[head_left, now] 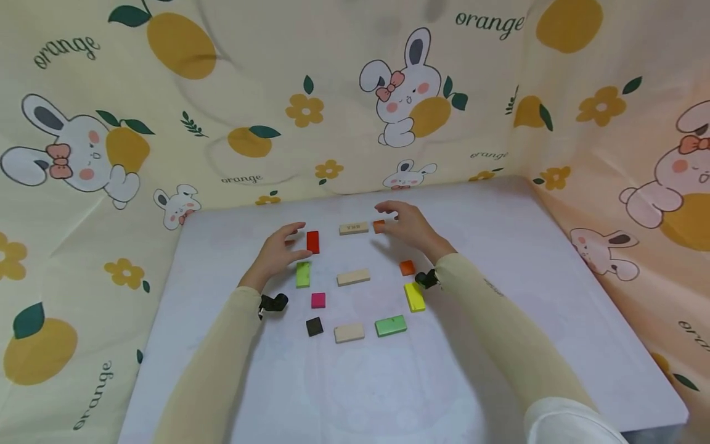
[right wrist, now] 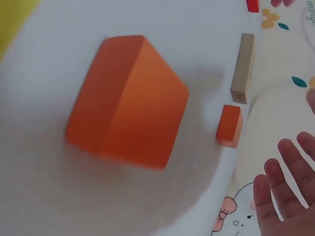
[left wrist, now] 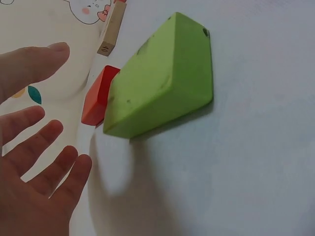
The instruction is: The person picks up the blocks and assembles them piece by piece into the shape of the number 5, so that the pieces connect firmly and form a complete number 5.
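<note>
In the head view my left hand (head_left: 274, 254) is held with spread fingers beside the red block (head_left: 313, 242), above the light green block (head_left: 302, 275). The left wrist view shows those fingers apart from the light green block (left wrist: 152, 78) and the red block (left wrist: 100, 96), gripping nothing. My right hand (head_left: 413, 227) is extended near the far orange block (head_left: 379, 226), partly covering it from above. In the right wrist view its fingers (right wrist: 290, 167) are loosely spread and hold nothing, with the far orange block (right wrist: 230, 126) a little apart. A wooden block with lettering (head_left: 354, 229) lies between the hands.
Nearer on the white table (head_left: 194, 308) lie another orange block (head_left: 407, 267), a yellow block (head_left: 414, 297), a green block (head_left: 391, 325), a pink block (head_left: 318, 300), a black block (head_left: 314, 326) and two plain wooden blocks (head_left: 353, 277). Printed cloth (head_left: 333, 74) hangs behind the table.
</note>
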Available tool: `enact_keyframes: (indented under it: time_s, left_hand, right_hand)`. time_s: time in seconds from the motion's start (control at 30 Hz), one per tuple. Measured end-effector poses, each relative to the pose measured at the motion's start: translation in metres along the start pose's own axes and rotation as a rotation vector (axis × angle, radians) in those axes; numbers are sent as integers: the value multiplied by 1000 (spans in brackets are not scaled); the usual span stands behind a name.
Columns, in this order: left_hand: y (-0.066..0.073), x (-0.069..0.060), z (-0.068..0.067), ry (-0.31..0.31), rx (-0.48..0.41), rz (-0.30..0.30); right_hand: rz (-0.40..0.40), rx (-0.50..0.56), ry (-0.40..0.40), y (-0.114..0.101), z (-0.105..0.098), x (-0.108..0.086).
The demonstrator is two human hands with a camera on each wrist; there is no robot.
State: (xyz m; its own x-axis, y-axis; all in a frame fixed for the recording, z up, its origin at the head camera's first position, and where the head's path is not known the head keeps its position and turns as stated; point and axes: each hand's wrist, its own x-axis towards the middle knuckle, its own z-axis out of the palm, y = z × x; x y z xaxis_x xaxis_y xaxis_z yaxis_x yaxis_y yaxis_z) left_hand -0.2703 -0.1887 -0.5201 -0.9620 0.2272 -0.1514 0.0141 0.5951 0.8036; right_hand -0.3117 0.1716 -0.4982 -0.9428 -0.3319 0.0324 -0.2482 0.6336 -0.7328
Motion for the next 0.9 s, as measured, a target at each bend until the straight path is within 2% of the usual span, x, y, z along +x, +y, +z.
enact_keyframes:
  time_s: [0.3, 0.57, 0.9]
  left_hand:
    - [0, 3, 5, -14, -10, -28]
    - [1, 6, 9, -23, 5, -18]
    - [5, 12, 14, -23, 51, -12]
  right_hand:
    - [20, -25, -40, -5, 13, 12]
    - [55, -51, -72, -10, 22, 17]
    - [23, -96, -112, -13, 31, 29]
